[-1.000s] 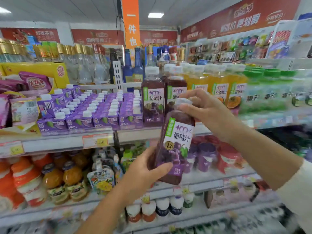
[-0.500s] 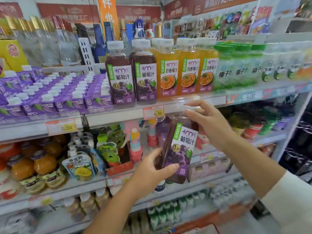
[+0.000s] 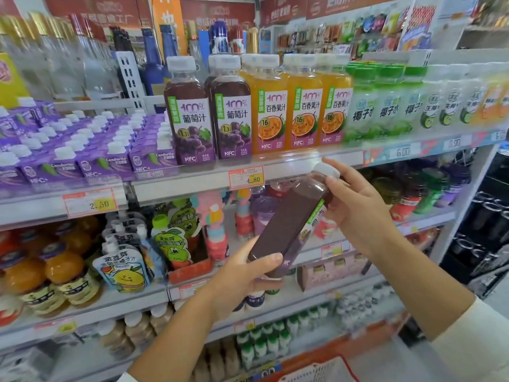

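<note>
- Before a white metal supermarket shelf [image 3: 192, 186] crowded with drinks, a person tilts one dark purple plastic grape-juice bottle [image 3: 292, 221] in the air just below the shelf's front lip. It is off the rack, its label turned mostly away from the camera.
- First risk, as a judgement: the upright purple grape-juice bottles [image 3: 190, 111] and orange passion-fruit juice bottles [image 3: 271, 111] stand right at the shelf's front edge. A bottle pushed back in at this slant could knock a neighbour over or off.
- Second risk: the held bottle looks smooth-sided and leans steeply, base low at the left, neck high at the right. Should either grip slacken, it could slide out and drop toward the lower shelves of yellow-and-green printed drink pouches [image 3: 124, 271] and small bottles.
- Left hand [image 3: 242, 274] grasps the base end, thumb [image 3: 267, 259] pressed flat across the near face. The other fingers curl underneath, mostly hidden.
- Right hand [image 3: 355, 208] clasps the shoulder and neck, fingers [image 3: 347, 175] bent round the far side, thumb on the near side. Neither hand is released.
- White screw cap [image 3: 326, 170] sits beside the right hand's fingertips; whether they touch it cannot be told. A stray twist there could loosen it and spill juice.
</note>
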`<state>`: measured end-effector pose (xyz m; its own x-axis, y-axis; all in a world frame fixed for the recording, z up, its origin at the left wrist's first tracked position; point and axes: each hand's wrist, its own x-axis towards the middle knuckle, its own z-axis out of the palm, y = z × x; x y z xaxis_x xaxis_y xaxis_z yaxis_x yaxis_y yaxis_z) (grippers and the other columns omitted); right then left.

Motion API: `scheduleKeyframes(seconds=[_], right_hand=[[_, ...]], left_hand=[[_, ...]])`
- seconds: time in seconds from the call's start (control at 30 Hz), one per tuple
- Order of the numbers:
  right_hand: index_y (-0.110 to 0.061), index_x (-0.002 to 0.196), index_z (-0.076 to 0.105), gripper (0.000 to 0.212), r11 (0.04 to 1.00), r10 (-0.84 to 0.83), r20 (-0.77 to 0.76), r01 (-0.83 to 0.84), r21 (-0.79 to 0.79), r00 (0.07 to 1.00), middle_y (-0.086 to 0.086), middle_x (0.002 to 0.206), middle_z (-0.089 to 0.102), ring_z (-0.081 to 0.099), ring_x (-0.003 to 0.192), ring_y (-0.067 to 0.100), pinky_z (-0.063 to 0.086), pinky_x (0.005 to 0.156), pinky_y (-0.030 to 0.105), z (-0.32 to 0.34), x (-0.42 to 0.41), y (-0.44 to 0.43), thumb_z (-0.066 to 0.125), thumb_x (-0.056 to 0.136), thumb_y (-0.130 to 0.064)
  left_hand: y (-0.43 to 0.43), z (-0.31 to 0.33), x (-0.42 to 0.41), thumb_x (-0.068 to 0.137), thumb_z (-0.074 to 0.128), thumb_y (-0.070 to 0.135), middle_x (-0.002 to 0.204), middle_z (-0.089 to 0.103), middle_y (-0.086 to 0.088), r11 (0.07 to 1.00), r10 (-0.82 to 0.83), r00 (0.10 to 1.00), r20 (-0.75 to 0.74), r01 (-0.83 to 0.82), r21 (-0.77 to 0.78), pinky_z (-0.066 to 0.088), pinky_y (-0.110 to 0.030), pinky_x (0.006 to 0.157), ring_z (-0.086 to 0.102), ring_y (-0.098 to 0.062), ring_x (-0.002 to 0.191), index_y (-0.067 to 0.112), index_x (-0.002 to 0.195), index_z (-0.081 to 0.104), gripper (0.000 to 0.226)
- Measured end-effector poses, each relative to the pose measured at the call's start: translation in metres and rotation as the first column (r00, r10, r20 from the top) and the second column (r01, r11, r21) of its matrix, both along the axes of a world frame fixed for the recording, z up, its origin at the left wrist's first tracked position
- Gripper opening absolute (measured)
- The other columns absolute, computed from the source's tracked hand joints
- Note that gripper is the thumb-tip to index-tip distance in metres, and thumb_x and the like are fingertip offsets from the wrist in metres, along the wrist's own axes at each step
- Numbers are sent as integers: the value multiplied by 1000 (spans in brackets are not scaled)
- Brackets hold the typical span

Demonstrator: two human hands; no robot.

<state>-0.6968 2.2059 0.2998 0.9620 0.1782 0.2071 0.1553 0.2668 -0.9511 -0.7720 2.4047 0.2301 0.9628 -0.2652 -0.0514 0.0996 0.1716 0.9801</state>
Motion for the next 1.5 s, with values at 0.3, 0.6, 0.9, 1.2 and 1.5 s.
scheduleKeyframes(seconds=[0.3,0.6,0.9,1.2,1.5], right_hand=[[-42,115,59,23,969,-121,40,126,-213,992,5,101,68,69,94,30,51,86,64,-11,-6,-1,58,96,-28],[-15,124,56,36,997,-71,-55,70,-17,996,9,106,73,63,89,28,39,80,55,-10,-3,-8,61,89,-20],[-24,110,65,26,991,-95,-10,94,-91,995,12,100,71,58,90,31,42,78,60,-4,-12,-3,73,85,-28],[-14,112,61,24,983,-163,-30,160,-90,986,11,97,73,70,85,27,43,84,72,-6,-11,2,69,89,-15],[-11,126,54,34,987,73,-45,-66,144,996,16,121,66,69,90,27,56,60,34,5,-14,12,56,92,-10]], left_hand=[[-9,1,1,73,85,34,115,38,18,780,214,883,417,-412,472,51,-9,70,49,12,100,48,136,34,83],[3,1,3,73,85,31,126,63,13,979,102,991,83,-115,167,54,-18,80,65,-3,108,43,131,48,70],[0,-2,-4,78,82,15,100,76,6,963,171,983,73,-182,197,54,-22,73,72,-13,92,20,117,60,45],[0,11,-19,71,87,29,89,70,13,841,248,927,281,-350,412,49,-14,58,66,-2,72,29,105,52,49],[33,14,-6,75,71,27,126,63,-25,970,-107,981,-163,67,-233,61,-37,81,67,-39,107,8,126,62,55]])
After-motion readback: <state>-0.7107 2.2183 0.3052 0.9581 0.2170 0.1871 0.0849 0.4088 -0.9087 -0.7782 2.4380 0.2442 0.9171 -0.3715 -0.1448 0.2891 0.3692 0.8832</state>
